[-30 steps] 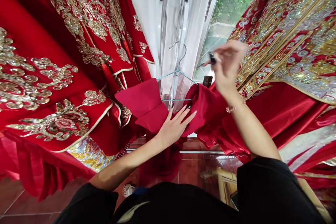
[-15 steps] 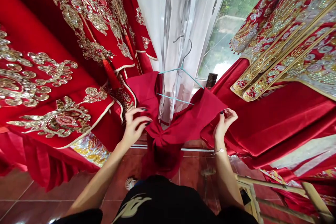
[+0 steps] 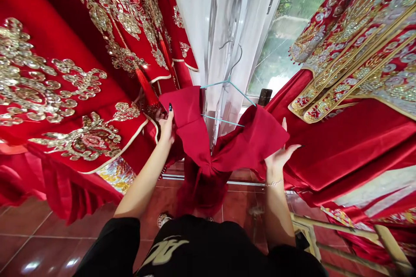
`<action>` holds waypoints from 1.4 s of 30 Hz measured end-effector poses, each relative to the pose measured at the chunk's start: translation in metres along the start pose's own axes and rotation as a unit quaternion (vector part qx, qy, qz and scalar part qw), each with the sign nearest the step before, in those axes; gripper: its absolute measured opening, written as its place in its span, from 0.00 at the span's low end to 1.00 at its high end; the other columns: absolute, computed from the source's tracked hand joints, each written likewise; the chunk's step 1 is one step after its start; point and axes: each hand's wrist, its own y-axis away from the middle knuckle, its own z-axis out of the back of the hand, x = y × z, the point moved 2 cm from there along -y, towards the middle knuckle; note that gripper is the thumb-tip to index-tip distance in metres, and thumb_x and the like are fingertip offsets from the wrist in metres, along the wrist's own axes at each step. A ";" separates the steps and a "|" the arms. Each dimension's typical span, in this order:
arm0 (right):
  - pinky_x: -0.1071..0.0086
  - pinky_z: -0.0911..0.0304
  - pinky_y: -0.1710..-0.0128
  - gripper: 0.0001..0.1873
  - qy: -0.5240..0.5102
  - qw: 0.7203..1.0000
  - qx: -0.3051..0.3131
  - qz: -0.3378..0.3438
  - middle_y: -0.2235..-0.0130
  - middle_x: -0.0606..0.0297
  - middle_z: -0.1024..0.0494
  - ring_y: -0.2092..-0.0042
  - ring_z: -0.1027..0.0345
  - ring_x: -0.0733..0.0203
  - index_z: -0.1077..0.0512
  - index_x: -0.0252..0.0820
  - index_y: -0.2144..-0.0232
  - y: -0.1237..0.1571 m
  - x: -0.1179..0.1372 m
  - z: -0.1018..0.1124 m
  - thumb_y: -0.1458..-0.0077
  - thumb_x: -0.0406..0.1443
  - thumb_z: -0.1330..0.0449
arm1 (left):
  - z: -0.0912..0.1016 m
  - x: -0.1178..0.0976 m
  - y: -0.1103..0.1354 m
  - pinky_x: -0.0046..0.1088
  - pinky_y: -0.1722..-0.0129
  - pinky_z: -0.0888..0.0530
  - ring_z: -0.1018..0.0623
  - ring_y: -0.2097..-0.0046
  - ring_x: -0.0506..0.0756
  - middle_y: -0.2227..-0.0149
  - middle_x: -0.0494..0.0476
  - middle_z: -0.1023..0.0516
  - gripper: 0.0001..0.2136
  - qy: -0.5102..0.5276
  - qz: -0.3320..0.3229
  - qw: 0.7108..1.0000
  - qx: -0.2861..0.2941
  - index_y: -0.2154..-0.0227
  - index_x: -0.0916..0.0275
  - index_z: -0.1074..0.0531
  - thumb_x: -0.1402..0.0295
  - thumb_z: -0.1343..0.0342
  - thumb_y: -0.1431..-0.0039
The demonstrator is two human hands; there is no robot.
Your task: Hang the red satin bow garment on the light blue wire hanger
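A dark red dress (image 3: 234,156) with wide folded shoulder bands and a gathered, knot-like front hangs in front of me on a light blue wire hanger (image 3: 224,81). At its left shoulder band is my left hand (image 3: 166,127), its thumb on the front of the cloth and its fingers partly hidden at the outer edge, closed on it. My right hand (image 3: 277,158) is open under the right shoulder band. Its thumb sticks outward, one fingertip shows past the cloth's edge, and the other fingers are behind the fabric.
Red garments with gold sequin embroidery (image 3: 87,138) hang close on the left. Beaded red and gold garments (image 3: 354,60) hang on the right. Behind are a white curtain (image 3: 191,13), a window (image 3: 282,39) and a dark phone-like device (image 3: 265,95). A wooden chair (image 3: 344,227) stands lower right on the tiled floor (image 3: 29,233).
My left hand has moved up and outward from the dress's middle to its left shoulder band. My right hand has gone from a pinch at the band's edge to spread underneath it.
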 end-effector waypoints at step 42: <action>0.32 0.55 0.34 0.39 0.371 0.922 -0.071 -0.085 0.30 0.49 0.40 0.29 0.52 0.38 0.45 0.40 0.32 -0.094 0.051 -0.026 0.47 0.32 0.46 | -0.076 -0.107 0.087 0.71 0.33 0.59 0.49 0.26 0.68 0.30 0.70 0.43 0.38 -0.498 -0.306 0.802 0.123 0.31 0.60 0.46 0.84 0.56 0.47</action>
